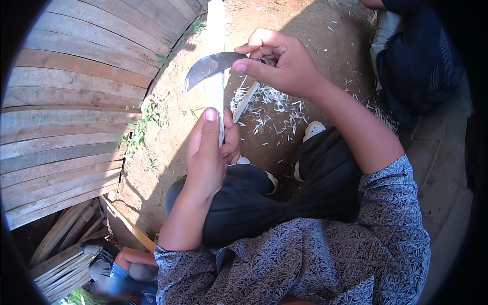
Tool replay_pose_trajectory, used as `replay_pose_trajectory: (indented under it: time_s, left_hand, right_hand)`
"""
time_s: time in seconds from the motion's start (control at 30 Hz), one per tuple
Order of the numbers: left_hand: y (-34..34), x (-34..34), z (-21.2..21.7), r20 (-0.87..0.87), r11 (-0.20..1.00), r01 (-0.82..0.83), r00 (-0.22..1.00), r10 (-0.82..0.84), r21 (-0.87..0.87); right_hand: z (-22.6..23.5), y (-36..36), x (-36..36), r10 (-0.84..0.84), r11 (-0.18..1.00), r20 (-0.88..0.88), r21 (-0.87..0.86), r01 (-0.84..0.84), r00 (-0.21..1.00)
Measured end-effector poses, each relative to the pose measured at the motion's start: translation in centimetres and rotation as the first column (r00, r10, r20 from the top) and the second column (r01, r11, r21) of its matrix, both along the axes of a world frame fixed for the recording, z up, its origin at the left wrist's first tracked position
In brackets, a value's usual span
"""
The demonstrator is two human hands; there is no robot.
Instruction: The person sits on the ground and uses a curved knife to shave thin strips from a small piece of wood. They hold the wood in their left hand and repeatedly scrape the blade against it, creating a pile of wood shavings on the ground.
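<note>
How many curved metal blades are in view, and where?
1: the grey, curved metal blade, gripped by the right hand, overlapping the long, pale, straight strip in the left hand. Others could be hidden.

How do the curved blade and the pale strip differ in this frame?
Shape: the curved blade bends like a sickle, while the pale strip is long and nearly straight.
Colour: the blade is dark grey; the strip is whitish.
Pose: the blade lies crosswise in the picture, while the strip points away from the person.
Shared: each is held in one hand, blade in the right, strip in the left.
</note>
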State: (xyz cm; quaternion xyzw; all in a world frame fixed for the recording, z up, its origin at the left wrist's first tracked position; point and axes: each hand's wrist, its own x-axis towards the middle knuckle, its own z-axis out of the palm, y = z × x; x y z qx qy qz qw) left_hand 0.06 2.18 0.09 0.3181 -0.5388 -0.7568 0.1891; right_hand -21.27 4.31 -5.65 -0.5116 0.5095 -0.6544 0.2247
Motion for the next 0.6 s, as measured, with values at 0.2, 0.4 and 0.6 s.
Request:
replay_pose_trajectory:
  time_s: [0.2,0.4,0.6]
  left_hand:
    - [0.4,-0.1,0.0,0.007,0.997,0.062,0.998,-0.062,-0.038]
    - [0.4,0.2,0.0,0.003,0.996,0.089,0.996,-0.088,-0.021]
    - [0.9,0.0,-0.1,0.079,0.991,0.134,0.988,-0.133,-0.003]
  right_hand:
    - [-1.3,-1.4,-2.0,-0.115,0.986,0.132,-0.102,0.129,0.985]
    - [-1.0,-0.9,-2.4,-0.107,0.994,0.077,-0.025,0.109,0.991]
    - [-1.0,-1.4,-4.1,-0.039,0.995,0.085,-0.088,0.046,0.996]
